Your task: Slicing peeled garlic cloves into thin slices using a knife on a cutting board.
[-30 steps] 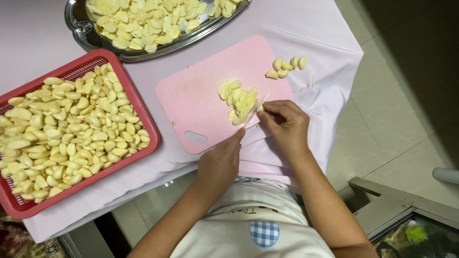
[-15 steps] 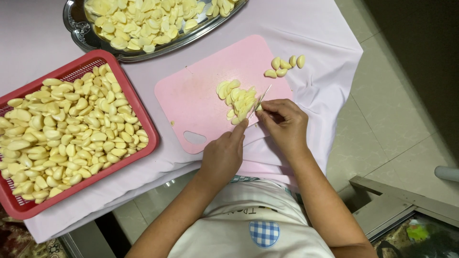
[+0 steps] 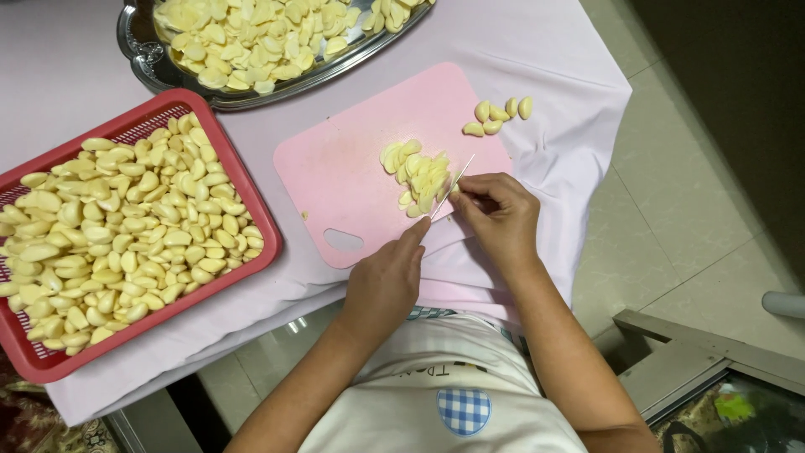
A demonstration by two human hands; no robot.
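My left hand (image 3: 384, 281) grips a thin white knife (image 3: 454, 185), index finger stretched along its back. The blade stands on edge at the right side of a pile of sliced garlic (image 3: 419, 177) on a pink cutting board (image 3: 352, 164). My right hand (image 3: 497, 214) is just right of the blade, fingertips pinched on a small garlic clove that is mostly hidden under them. Several whole peeled cloves (image 3: 500, 116) lie at the board's far right corner.
A red basket (image 3: 239, 189) heaped with peeled garlic sits at the left. A silver tray (image 3: 142, 63) of garlic pieces stands at the top. A pale cloth (image 3: 553, 101) covers the table; tiled floor lies to the right, a metal frame at lower right.
The knife and my left hand pushed forward toward the pile, then drew back a little. My right hand has stayed pinched on the clove by the blade.
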